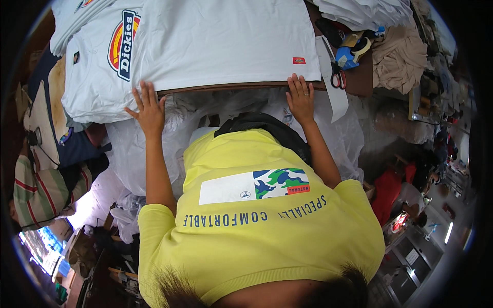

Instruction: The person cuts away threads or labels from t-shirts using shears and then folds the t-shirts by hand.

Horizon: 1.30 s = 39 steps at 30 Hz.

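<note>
A white T-shirt lies flat and sideways along the near edge of a brown table. Toward its left is a large red, yellow and dark blue chest print, and near the right end a small red label. My left hand rests its spread fingertips on the shirt's near edge, below the print. My right hand has its fingers stretched out at the same edge, just under the label. Neither hand grips anything.
Right of the shirt lie scissors, a blue tape dispenser and a white strip overhanging the edge. Beige cloth and white garments are heaped beyond. Clear plastic hangs below the table. A person in stripes is at left.
</note>
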{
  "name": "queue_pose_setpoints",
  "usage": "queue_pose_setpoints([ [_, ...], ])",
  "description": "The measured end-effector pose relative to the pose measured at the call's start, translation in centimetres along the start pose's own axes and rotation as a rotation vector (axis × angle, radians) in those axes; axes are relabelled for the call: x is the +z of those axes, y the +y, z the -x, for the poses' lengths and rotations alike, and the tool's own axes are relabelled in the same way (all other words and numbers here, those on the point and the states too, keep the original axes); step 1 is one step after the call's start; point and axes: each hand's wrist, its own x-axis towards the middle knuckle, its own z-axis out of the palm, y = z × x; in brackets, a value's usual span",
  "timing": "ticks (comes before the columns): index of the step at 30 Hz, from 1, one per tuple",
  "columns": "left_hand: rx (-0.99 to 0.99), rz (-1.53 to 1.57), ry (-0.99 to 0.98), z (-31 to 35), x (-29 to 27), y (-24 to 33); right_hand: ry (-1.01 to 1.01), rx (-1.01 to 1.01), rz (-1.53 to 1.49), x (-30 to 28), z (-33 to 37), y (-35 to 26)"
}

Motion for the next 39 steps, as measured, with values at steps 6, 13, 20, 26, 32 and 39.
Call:
queue_pose_setpoints([
  [6, -0.104, 0.319, 0.132, 1.2, 2.3, -1.9, -0.002, -0.01, -0.005, 0.2, -0.1, 0.3],
  [13, -0.147, 0.473, 0.213, 0.5, 0.9, -2.6, 0.155, 0.01, -0.112, 0.0, -0.2, 0.5],
  [20, -0.305, 0.624, 0.573, -7.6, -1.2, -5.8, 0.518, 0.275, -0.34, -1.3, -1.5, 4.4],
  [26, -0.434, 0.399, 0.381, -13.9, 1.7, -5.8, 0.536, 0.394, -0.608, 0.0, -1.7, 5.5],
  [32, -0.445, 0.242, 0.323, -14.3, 2.9, -4.2, 0.606, 0.54, -0.817, 0.3, -1.2, 5.1],
  [39, -0.436, 0.188, 0.344, -13.9, 3.1, -3.8, 0.643, 0.554, -0.776, 0.4, -1.3, 4.6],
])
